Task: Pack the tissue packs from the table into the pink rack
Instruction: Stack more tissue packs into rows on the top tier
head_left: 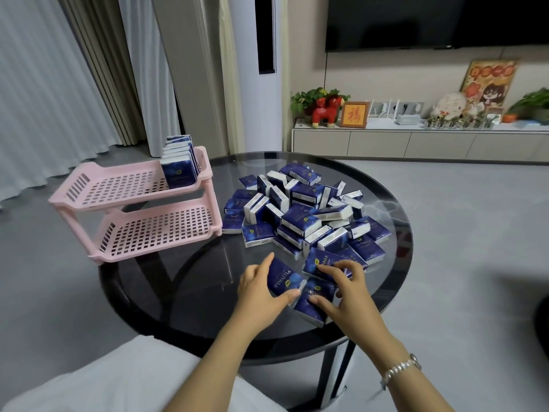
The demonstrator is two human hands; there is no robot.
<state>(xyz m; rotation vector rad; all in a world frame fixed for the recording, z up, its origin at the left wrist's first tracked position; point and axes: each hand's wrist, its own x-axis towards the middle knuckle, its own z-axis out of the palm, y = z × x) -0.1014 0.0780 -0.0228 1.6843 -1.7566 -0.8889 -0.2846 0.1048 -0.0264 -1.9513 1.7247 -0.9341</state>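
A heap of several dark blue tissue packs (309,212) lies on the round black glass table (184,281). The pink two-tier rack (118,188) stands at the table's left edge, with a row of several packs (179,162) upright at the right end of its upper shelf; its lower shelf holds nothing. My left hand (261,289) grips one pack (283,278) between thumb and fingers at the heap's near edge. My right hand (341,289) has its fingers curled over one pack (323,261) and its thumb on another pack (312,301).
The table's near edge is just in front of my white-clothed lap (113,382). Grey floor surrounds the table. A long low cabinet (416,141) with ornaments stands along the far wall under a dark screen (430,22). Curtains (59,84) hang at the left.
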